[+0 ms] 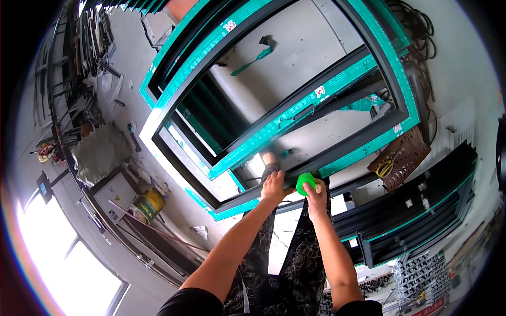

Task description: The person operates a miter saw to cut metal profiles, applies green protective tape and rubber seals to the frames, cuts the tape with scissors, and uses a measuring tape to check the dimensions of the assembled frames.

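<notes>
Right now my left hand [273, 185] bends its fingers over the near edge of a large black rectangular frame with teal film [358, 152], left of that edge's middle; whether it grips hard or only rests, I cannot tell. Just beside it, my right hand [315, 200] is clamped on a bright green round roll [302, 181] — touching that edge or just above it, I can't say. I'd judge the step in hand to be work with the roll along this near edge; the next move seems to call for a steadying left hand and a free path for the right.

Beyond the frame's left corner lie a crumpled grey sheet [100, 152] and, nearer me, a yellow-and-green bucket [148, 203]. Through the opening I see a loose green strip [254, 62], and a teal-filmed black bar [296, 113] slants across — likely to get in the way of reaching underneath. Near the right corner sits a brown perforated metal piece [408, 163]; closer in, long black profiles [421, 195] crowd my right side.
</notes>
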A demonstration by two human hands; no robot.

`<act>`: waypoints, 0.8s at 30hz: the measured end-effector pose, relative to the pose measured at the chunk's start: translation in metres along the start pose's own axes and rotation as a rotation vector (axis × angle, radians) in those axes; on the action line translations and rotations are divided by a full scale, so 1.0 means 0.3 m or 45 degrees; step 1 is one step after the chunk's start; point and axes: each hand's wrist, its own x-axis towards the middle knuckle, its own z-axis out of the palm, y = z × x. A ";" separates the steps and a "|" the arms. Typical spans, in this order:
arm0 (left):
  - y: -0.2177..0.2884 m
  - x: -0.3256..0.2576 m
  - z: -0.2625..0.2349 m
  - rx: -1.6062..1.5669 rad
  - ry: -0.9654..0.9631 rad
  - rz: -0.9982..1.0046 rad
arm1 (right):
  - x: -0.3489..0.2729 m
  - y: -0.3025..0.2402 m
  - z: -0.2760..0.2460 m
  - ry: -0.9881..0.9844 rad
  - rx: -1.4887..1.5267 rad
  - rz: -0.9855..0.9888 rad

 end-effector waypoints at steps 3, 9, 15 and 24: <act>-0.021 -0.029 -0.009 -0.040 -0.062 -0.004 | -0.036 0.020 -0.001 0.004 0.015 -0.065; -0.092 -0.132 -0.042 -0.053 -0.131 -0.047 | -0.156 0.088 0.004 -0.071 0.044 0.027; -0.116 -0.285 -0.077 -0.092 -0.098 -0.025 | -0.331 0.093 0.020 -0.014 0.025 0.209; -0.030 -0.350 -0.024 -0.111 -0.115 -0.046 | -0.396 -0.032 -0.064 -0.046 0.078 0.336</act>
